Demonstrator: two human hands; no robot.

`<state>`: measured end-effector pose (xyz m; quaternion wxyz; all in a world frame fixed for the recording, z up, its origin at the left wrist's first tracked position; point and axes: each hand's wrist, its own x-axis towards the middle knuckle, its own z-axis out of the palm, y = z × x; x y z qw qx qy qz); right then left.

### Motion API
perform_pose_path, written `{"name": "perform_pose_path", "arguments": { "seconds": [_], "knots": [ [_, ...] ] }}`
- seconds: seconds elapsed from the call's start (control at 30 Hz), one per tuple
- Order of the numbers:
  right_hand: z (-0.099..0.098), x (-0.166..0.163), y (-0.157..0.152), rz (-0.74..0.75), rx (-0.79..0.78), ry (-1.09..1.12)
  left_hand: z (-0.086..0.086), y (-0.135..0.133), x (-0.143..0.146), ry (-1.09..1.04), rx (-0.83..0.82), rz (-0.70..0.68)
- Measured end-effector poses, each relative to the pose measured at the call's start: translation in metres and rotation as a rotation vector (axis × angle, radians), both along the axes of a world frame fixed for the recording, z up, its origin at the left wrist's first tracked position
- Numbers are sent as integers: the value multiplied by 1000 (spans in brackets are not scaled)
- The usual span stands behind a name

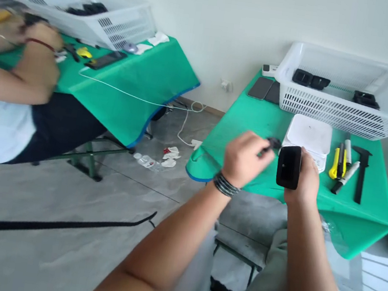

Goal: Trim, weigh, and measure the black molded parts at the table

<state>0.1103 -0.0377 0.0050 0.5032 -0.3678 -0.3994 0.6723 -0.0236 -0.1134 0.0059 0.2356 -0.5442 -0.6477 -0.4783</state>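
My right hand (307, 178) is closed around a black rectangular case (288, 167), hollow, with its open side facing me. To its left, my left hand (244, 157), with a dark banded bracelet at the wrist, pinches a small black piece (272, 143); motion blur hides what kind it is. The two hands are apart, above the near edge of the green-covered table (211, 152). Just behind them stands a white kitchen scale (309, 134), partly hidden by the black case and my right hand.
Right of the scale lie a yellow utility knife (334, 165), markers (348, 174) and a black caliper (361, 174). A white basket (346, 111) with black cases and two dark phones (260, 88) sit behind. Leftward, a co-worker's arm (35, 65) reaches over another green table (134, 79).
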Motion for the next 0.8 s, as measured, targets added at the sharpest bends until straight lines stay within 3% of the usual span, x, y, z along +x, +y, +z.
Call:
{"name": "perform_pose_path", "arguments": {
  "seconds": [0.1,0.17,0.3,0.43,0.53,0.6,0.7,0.8],
  "knots": [
    [-5,9,13,-49,-53,3,-12,9,-38,-269,78,292],
    [-5,15,18,-49,-57,11,-20,15,-55,-323,4,297],
    [-2,14,19,-68,-114,62,-29,24,-52,-407,-242,132],
    [-3,8,7,-90,-88,49,-25,22,-5,-533,-74,-29],
    [-6,8,-8,106,100,-42,-23,15,38,-583,-61,-362],
    [-8,9,-18,267,192,-70,-24,11,57,-649,-93,-495],
    [-11,10,-28,314,186,-77,-31,8,70,-761,-99,-538],
    [-12,14,-34,203,230,-92,-40,7,76,-759,-53,-517]
  ]
}}
